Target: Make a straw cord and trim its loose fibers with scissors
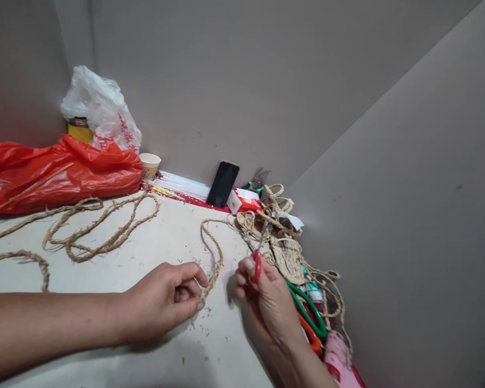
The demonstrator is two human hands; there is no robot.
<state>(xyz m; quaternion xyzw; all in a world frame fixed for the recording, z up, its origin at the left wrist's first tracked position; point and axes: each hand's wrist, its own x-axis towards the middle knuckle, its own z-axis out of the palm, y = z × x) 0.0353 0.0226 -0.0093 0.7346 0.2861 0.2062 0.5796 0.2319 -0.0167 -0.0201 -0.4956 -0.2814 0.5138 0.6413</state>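
1. Pinching the near end of a braided rope (219, 258) with the left hand (167, 299), thumb and fingertips apparently closed on the tip, other fingers curled in. Can't tell how hard.
2. Gripping red-handled scissors (257, 267) in the right hand (269, 296), fingers closed around the handles. Blades spread in a narrow V, aimed away toward the coiled cord (286, 258), not touching the held end.
3. Where to find the rope: on the white table (178, 215), between both hands, running up from the left fingertips and then bending right toward the pile.
4. Best to keep that pinch firm and close to the tip, probably, to avoid splaying the strands. Worth leaving the slack too.
5. Careful with those blades: point them well clear of the left fingertips, and off the coiled cord, to avoid snagging or nicking a strand.
6. Maybe brush aside the loose clippings (204, 326) just below the rope end, for a cleaner view.
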